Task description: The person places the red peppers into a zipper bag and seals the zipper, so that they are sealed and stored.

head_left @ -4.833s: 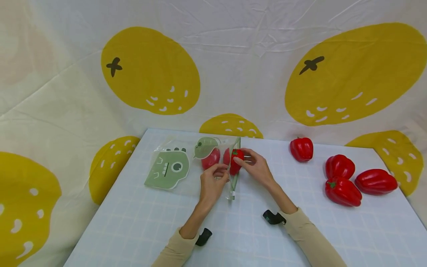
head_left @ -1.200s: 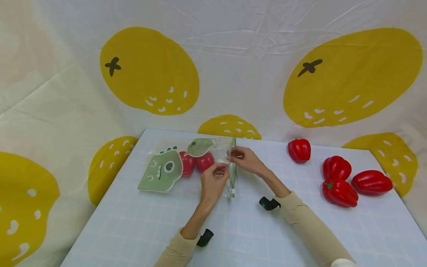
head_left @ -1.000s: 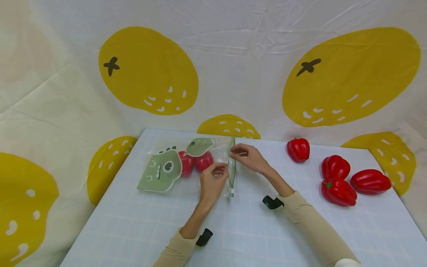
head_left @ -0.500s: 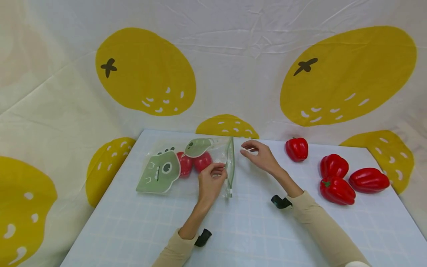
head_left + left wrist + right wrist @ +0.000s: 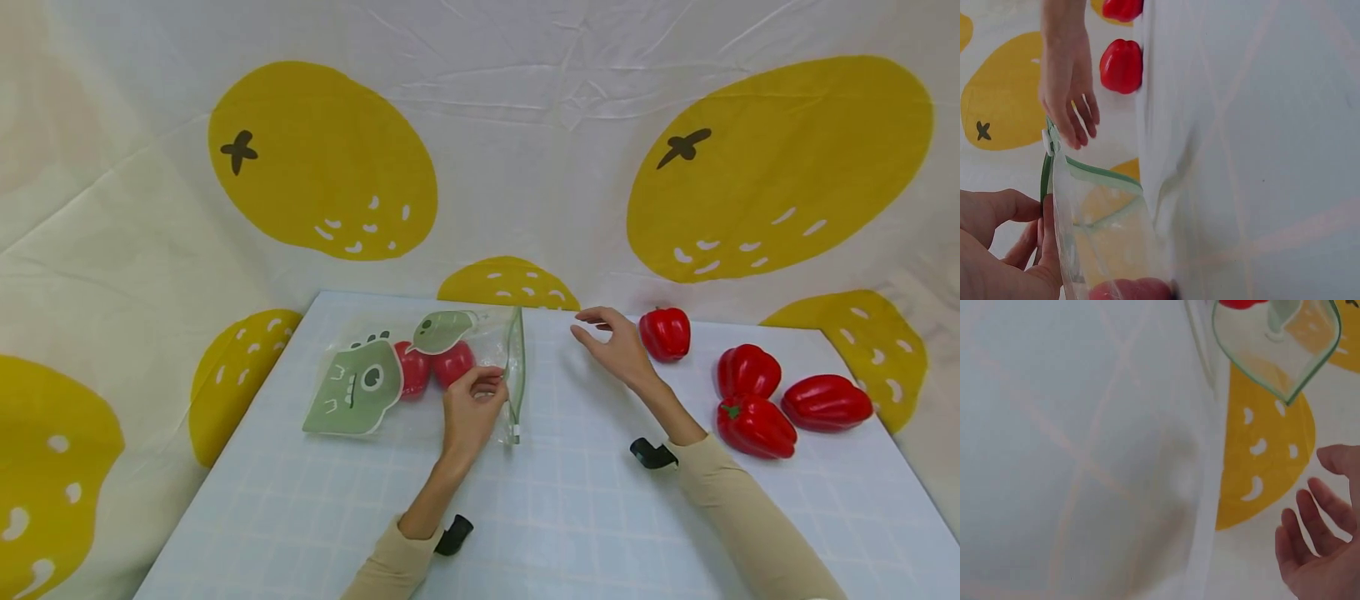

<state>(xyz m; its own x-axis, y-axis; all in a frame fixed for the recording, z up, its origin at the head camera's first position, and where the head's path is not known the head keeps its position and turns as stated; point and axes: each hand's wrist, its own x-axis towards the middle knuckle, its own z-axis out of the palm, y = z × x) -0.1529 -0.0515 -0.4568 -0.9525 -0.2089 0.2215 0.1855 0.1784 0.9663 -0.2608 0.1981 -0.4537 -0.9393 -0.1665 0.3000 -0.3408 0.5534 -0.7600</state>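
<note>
Two red items in the clear slider bag, four red bell peppers outside: bag loading appears in hand.
The left hand pinches the bag beside its parted mouth, forearm angled inward. The right hand, thumb and fingers apart and holding nothing, hovers between the bag and the nearest pepper, forearm reaching forward and inward. The next move likely calls for grasping that pepper while the left hand steadies the mouth.

Pale blue tabletop, white backdrop (printed with yellow fruit)
</note>
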